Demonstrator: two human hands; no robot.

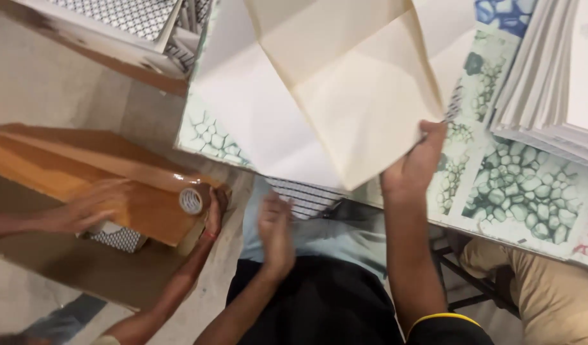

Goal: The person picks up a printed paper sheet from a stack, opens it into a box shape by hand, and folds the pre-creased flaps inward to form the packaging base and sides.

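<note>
My right hand grips the lower edge of a large cream sheet that is creased into folds and held up over the table. My left hand hovers lower down in front of my body with the fingers apart and nothing in it, blurred by motion. It is just below a small panel with a black-and-white grid pattern. The table top under the sheet is covered with green pebble-pattern prints.
At the left, another person's two hands press on a brown cardboard box, one next to a roll of clear tape. A stack of white boards lies at the top right. A person's tan-trousered knee is at the lower right.
</note>
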